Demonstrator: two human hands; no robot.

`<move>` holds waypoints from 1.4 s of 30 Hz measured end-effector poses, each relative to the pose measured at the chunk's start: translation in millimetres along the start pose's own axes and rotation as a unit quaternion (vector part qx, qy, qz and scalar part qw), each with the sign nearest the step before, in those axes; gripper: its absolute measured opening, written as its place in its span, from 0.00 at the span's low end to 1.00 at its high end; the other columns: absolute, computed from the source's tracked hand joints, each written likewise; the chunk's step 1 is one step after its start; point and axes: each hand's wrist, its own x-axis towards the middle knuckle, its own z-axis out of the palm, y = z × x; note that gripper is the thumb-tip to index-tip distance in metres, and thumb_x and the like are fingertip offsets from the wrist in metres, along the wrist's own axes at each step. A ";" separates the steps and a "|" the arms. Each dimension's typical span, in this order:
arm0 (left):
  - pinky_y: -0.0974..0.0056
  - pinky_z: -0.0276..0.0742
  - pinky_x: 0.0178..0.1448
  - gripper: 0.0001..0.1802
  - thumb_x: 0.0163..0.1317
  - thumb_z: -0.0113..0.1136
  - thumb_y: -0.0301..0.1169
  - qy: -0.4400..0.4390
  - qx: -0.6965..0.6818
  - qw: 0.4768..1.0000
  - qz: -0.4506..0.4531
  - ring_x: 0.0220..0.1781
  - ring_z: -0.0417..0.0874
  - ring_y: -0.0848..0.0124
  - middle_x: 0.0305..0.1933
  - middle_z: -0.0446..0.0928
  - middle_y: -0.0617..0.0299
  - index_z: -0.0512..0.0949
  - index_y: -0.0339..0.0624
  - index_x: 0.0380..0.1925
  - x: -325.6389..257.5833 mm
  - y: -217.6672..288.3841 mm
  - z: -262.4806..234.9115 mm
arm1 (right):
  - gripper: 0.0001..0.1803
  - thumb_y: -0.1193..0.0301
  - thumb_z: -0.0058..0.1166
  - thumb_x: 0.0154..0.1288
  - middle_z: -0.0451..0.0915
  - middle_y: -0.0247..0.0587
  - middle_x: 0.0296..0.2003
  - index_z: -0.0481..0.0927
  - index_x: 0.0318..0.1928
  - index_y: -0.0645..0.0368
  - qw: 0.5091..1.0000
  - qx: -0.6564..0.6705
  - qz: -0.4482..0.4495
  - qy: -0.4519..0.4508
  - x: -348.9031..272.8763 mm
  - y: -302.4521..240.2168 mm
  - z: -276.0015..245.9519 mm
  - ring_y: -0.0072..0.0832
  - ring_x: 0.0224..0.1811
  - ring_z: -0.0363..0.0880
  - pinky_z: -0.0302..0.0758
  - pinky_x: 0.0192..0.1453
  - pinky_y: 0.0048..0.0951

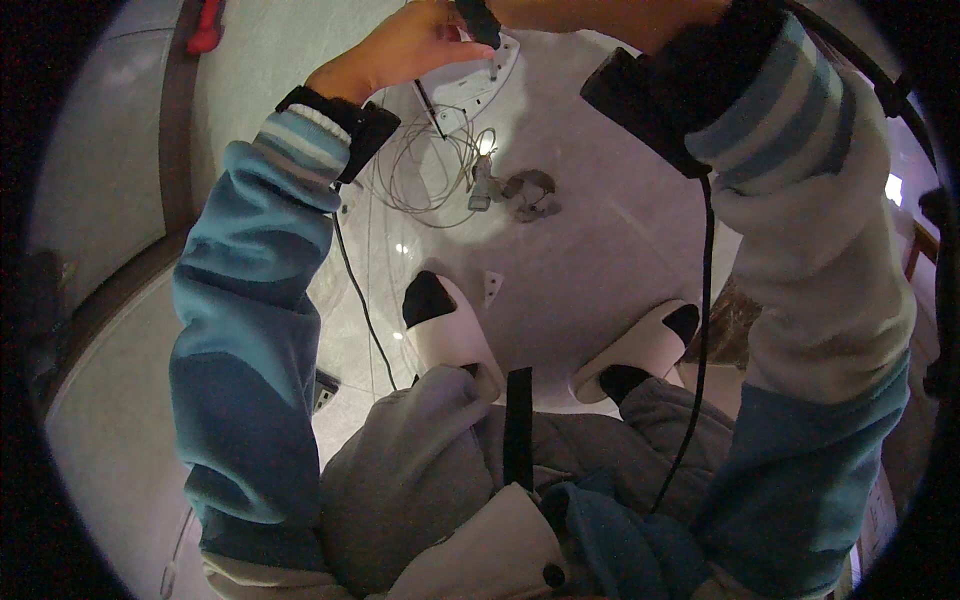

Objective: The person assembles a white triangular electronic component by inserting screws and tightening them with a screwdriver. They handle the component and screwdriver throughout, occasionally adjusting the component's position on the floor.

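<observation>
Head view: at twelve o'clock the left hand (405, 48) pinches a small dark tool (480, 22), fingers curled shut on it, above a white device (470, 80) on the floor. The right hand (610, 18) is cut off at the rim; I cannot tell its grip. Loose wires (425, 175) trail toward six o'clock. White slippers (450, 335) stand on the glossy pale floor (590, 250).

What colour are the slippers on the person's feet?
White slippers, with black socks showing, seen in the head view.

Glossy, smooth floor tiles (600, 250) — soft fleece sleeves (250, 330), matt plastic slippers (455, 335).
</observation>
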 end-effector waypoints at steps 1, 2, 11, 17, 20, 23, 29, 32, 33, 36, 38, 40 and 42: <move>0.66 0.71 0.41 0.25 0.55 0.68 0.43 0.001 0.002 1.000 0.013 0.39 0.75 0.72 0.38 0.78 0.65 0.75 0.43 0.49 0.6 0.2 0.0 | 0.13 0.69 0.59 0.53 0.80 0.60 0.31 0.81 0.31 0.69 1.000 -0.003 0.000 -0.001 0.1 -1.0 -0.2 0.49 0.38 0.81 0.77 0.43 0.42; 0.67 0.71 0.41 0.25 0.55 0.68 0.44 0.006 0.011 1.000 0.011 0.38 0.75 0.72 0.37 0.78 0.65 0.76 0.43 0.48 0.3 0.1 -0.5 | 0.13 0.69 0.59 0.54 0.80 0.60 0.31 0.81 0.31 0.69 1.000 -0.006 0.000 -0.001 -0.1 -1.3 -1.2 0.49 0.38 0.81 0.77 0.43 0.42; 0.69 0.72 0.39 0.16 0.56 0.67 0.40 -0.012 0.007 1.000 -0.028 0.36 0.75 0.75 0.33 0.78 0.65 0.81 0.40 0.36 0.5 -7.2 -5.4 | 0.14 0.67 0.59 0.56 0.81 0.60 0.32 0.82 0.31 0.69 0.990 -0.011 0.135 -0.050 13.6 -13.7 -6.8 0.49 0.38 0.81 0.77 0.43 0.41; 0.69 0.72 0.39 0.14 0.55 0.68 0.37 -0.006 -0.004 1.000 -0.017 0.36 0.75 0.75 0.31 0.76 0.65 0.80 0.39 0.34 -0.1 -15.7 -3.1 | 0.15 0.66 0.59 0.56 0.81 0.60 0.34 0.82 0.36 0.68 0.984 0.015 0.161 -0.076 16.2 -18.8 -9.9 0.49 0.40 0.81 0.77 0.44 0.41; 0.69 0.72 0.38 0.15 0.55 0.69 0.38 -0.016 0.008 0.999 -0.037 0.36 0.75 0.75 0.31 0.76 0.65 0.80 0.40 0.35 -0.1 -15.0 -2.6 | 0.14 0.66 0.60 0.55 0.81 0.60 0.33 0.82 0.34 0.68 0.981 0.017 0.171 -0.087 15.0 -18.7 -10.1 0.48 0.39 0.82 0.77 0.44 0.40; 0.69 0.72 0.38 0.17 0.54 0.69 0.39 -0.011 0.029 0.999 -0.034 0.36 0.76 0.74 0.32 0.76 0.66 0.79 0.42 0.40 -0.9 -9.9 -1.4 | 0.14 0.67 0.60 0.54 0.81 0.60 0.33 0.82 0.34 0.68 0.985 0.014 0.141 -0.098 13.2 -15.4 -10.6 0.48 0.38 0.82 0.77 0.43 0.40; 0.67 0.73 0.39 0.23 0.54 0.69 0.38 0.041 -0.029 0.997 0.062 0.37 0.76 0.73 0.37 0.78 0.65 0.75 0.45 0.49 0.0 -3.6 2.4 | 0.13 0.69 0.59 0.53 0.81 0.59 0.32 0.82 0.34 0.68 0.991 0.010 0.111 -0.071 11.5 -10.5 -5.3 0.48 0.38 0.82 0.77 0.43 0.40; 0.66 0.73 0.41 0.24 0.55 0.69 0.37 0.030 -0.041 0.997 0.059 0.38 0.77 0.73 0.39 0.78 0.63 0.74 0.44 0.50 -0.1 -7.3 2.8 | 0.12 0.69 0.59 0.52 0.81 0.59 0.32 0.82 0.33 0.68 0.994 0.013 0.096 -0.058 11.8 -9.5 -2.9 0.48 0.38 0.82 0.77 0.43 0.40; 0.66 0.74 0.41 0.24 0.55 0.69 0.37 0.019 -0.024 0.999 0.039 0.39 0.77 0.73 0.40 0.78 0.63 0.74 0.43 0.50 -1.1 -9.1 2.6 | 0.12 0.70 0.59 0.52 0.81 0.59 0.32 0.82 0.33 0.68 0.994 0.012 0.091 -0.054 11.4 -9.4 -2.1 0.48 0.37 0.82 0.77 0.43 0.40; 0.66 0.74 0.42 0.24 0.56 0.69 0.36 -0.001 0.005 1.000 0.019 0.40 0.78 0.72 0.40 0.79 0.63 0.74 0.42 0.51 -3.2 -11.6 2.3 | 0.12 0.70 0.59 0.52 0.81 0.59 0.32 0.81 0.33 0.68 0.996 0.006 0.081 -0.044 8.8 -7.9 -3.1 0.48 0.37 0.82 0.77 0.42 0.40; 0.66 0.74 0.42 0.24 0.56 0.69 0.36 0.001 -0.023 0.999 0.028 0.41 0.78 0.73 0.41 0.79 0.63 0.74 0.42 0.51 -3.9 -9.4 4.2 | 0.12 0.71 0.59 0.52 0.81 0.59 0.32 0.81 0.33 0.68 0.996 0.002 0.078 -0.039 7.7 -7.7 -2.3 0.48 0.37 0.82 0.77 0.42 0.40; 0.66 0.75 0.43 0.24 0.55 0.69 0.36 0.012 -0.090 0.995 0.043 0.42 0.78 0.73 0.41 0.79 0.63 0.74 0.42 0.50 -3.8 -3.1 9.1 | 0.11 0.71 0.59 0.51 0.81 0.58 0.31 0.81 0.33 0.68 0.996 -0.005 0.084 -0.034 8.3 -8.4 0.6 0.48 0.37 0.82 0.77 0.42 0.40; 0.65 0.75 0.43 0.22 0.54 0.70 0.38 0.057 -0.096 0.992 0.058 0.41 0.80 0.71 0.39 0.80 0.62 0.77 0.41 0.46 -3.2 5.9 13.5 | 0.11 0.71 0.59 0.51 0.81 0.58 0.31 0.81 0.33 0.68 0.995 -0.030 0.097 -0.013 10.3 -9.1 4.4 0.48 0.36 0.82 0.77 0.42 0.40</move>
